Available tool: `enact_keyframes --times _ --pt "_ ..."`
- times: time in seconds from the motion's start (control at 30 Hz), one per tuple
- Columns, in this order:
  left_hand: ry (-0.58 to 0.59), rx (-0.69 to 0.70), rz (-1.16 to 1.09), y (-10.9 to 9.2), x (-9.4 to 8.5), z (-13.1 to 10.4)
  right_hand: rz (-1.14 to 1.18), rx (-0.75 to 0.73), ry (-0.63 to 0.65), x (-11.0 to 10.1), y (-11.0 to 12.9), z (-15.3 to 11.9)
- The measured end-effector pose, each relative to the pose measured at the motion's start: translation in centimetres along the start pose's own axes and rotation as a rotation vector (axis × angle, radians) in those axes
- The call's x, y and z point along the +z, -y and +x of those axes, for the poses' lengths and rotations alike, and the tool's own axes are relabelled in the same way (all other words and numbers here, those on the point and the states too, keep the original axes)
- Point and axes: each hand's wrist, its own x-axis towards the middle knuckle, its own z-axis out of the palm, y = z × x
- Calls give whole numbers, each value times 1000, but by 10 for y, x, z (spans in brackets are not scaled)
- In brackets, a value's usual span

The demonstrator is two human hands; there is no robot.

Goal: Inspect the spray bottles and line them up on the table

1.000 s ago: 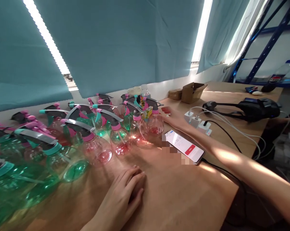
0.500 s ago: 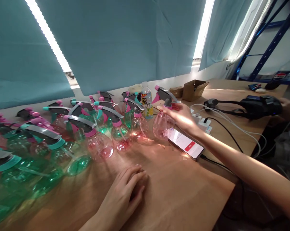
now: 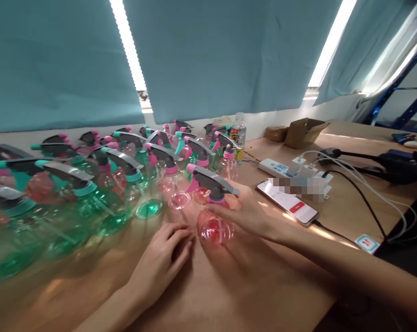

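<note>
My right hand [image 3: 250, 214] is wrapped round the upper body of a clear pink spray bottle [image 3: 215, 230], just below its pink collar. This bottle is upright, its grey-and-pink trigger head pointing left. Resting on the tabletop, my left hand [image 3: 169, 244] holds nothing; its fingers are loosely bent, with a gap between thumb and forefinger. Close behind the hands stand another pink spray bottle [image 3: 175, 184] and a green spray bottle [image 3: 148, 205]. Several more green and pink ones crowd the left side, some partly hidden.
A labelled drink bottle [image 3: 239, 138] stands near the curtain [image 3: 208, 60]. To the right lie a phone [image 3: 287, 201], a white power strip [image 3: 276, 168] with plugs and cables, and a black strapped device [image 3: 384, 166]. An open cardboard box [image 3: 303, 131] sits farther back on the wooden table [image 3: 257, 286].
My right hand has brought the pink spray bottle from beside the phone leftward and nearer, in front of the other bottles. The view has turned left. My left hand stays on the table.
</note>
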Motion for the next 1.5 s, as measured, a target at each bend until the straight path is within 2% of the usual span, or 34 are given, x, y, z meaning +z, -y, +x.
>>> enact_keyframes --times 0.2,0.43,0.5,0.7,0.8,1.03,1.3,1.5 --pt "5 -48 -6 13 -16 -17 55 -47 89 11 7 10" --pt "24 -26 -53 13 -16 -20 205 34 362 3 10 34" --pt "48 -24 -56 12 -17 -19 257 31 393 2 10 40" --pt "96 -37 -68 11 -18 -19 467 -27 397 14 2 46" --pt "101 -39 -75 10 -18 -19 495 -49 388 18 -2 45" --pt "103 -48 -89 8 -18 -18 248 2 273 19 2 41" --pt "88 -41 -79 11 -15 -18 119 -47 124 24 6 37" --pt "98 -40 -71 9 -16 -18 127 -67 173 21 9 38"
